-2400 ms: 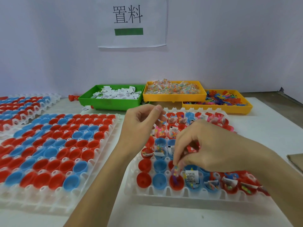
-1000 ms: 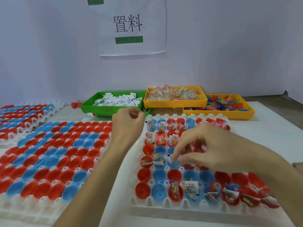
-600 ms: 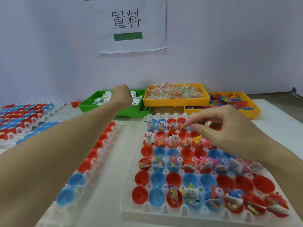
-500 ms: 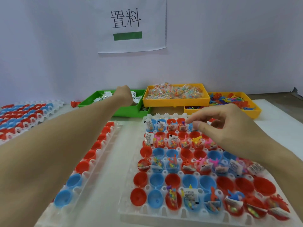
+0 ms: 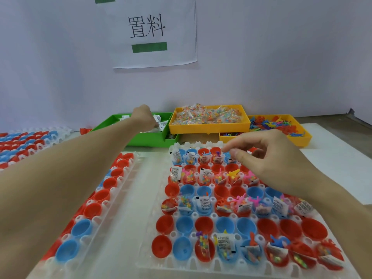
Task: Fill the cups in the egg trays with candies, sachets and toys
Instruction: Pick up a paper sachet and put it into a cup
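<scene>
White counter [image 5: 332, 156] carries the egg tray [image 5: 153, 238], partly filled. Left hand [image 5: 144, 117] reaches into the green sachet bin [image 5: 145, 138]; grip state cannot be determined. Right hand [image 5: 269, 156] hovers above the tray, fingers loosely curled, holding nothing.

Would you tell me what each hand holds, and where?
Right hand holds nothing. Left hand reaches into the green plastic bin; its fingers are hidden, so cannot tell.

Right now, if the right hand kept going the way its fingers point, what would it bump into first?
The right hand points left and a bit forward, low over the far rows of the egg tray. It would probably meet the filled cups there first, though its height above them is hard to judge.
</scene>
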